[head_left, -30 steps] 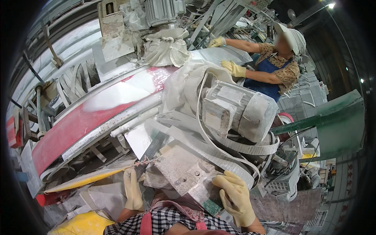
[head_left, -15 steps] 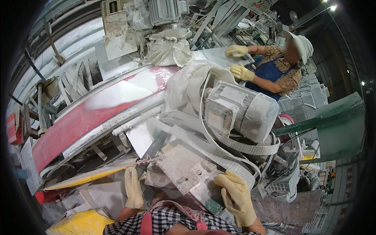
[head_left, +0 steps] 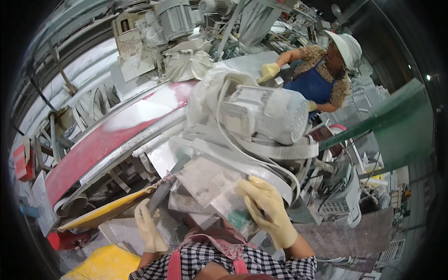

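My left hand point(head_left: 149, 227), in a pale yellow rubber glove, is at the lower left near the end of a yellow-edged board point(head_left: 108, 208). Its fingers stretch upward and it holds nothing I can see. On the right, my right hand point(head_left: 268, 211), gloved alike, is over or against the edge of a dusty grey plate point(head_left: 208, 179); whether it touches is unclear. Its fingers are slightly bent and apart. Beyond the plate stands a dust-coated electric motor point(head_left: 266, 112). A red conveyor belt point(head_left: 93, 158) with white wet material on it runs from lower left to upper middle.
A co-worker point(head_left: 322, 77) in a white hat and blue apron stands at the upper right, one gloved hand over a grey sheet point(head_left: 249, 65). A green panel point(head_left: 396, 126) juts in at right. Loose pale straps point(head_left: 280, 150) loop below the motor. A yellow sheet point(head_left: 100, 263) lies lower left.
My view has shifted somewhat. My left hand has moved a little left, and my right hand slightly up and left. The co-worker's hands have drawn apart, one dropping behind the motor.
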A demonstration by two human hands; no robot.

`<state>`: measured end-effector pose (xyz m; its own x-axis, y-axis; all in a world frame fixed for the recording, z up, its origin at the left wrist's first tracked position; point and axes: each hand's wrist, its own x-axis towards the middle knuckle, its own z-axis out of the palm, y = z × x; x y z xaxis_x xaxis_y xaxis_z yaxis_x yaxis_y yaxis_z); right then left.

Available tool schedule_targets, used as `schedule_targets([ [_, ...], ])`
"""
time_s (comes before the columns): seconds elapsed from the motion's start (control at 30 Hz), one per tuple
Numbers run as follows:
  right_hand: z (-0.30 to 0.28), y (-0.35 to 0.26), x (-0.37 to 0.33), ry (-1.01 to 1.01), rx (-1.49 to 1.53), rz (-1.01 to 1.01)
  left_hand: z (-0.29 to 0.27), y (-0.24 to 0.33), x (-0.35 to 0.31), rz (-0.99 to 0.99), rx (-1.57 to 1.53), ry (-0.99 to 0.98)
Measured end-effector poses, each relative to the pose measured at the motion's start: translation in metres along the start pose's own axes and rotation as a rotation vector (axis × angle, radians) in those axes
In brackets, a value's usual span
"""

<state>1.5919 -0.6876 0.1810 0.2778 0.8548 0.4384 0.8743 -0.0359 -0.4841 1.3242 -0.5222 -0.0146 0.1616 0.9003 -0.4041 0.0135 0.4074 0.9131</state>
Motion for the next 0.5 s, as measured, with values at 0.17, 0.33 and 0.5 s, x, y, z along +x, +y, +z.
schedule_targets([
  [0.17, -0.004, 0.005, -0.012, 0.041, 0.13, -0.014, -0.013, 0.012, -0.014, 0.234, 0.13, 0.087],
  [0.33, -0.007, 0.013, -0.017, 0.223, 0.336, -0.288, -0.021, 0.033, -0.057, 0.447, 0.293, 0.243],
  [0.5, -0.015, 0.026, -0.044, 0.333, 0.676, -0.641, -0.025, 0.031, -0.143, 0.515, 0.219, 0.444],
])
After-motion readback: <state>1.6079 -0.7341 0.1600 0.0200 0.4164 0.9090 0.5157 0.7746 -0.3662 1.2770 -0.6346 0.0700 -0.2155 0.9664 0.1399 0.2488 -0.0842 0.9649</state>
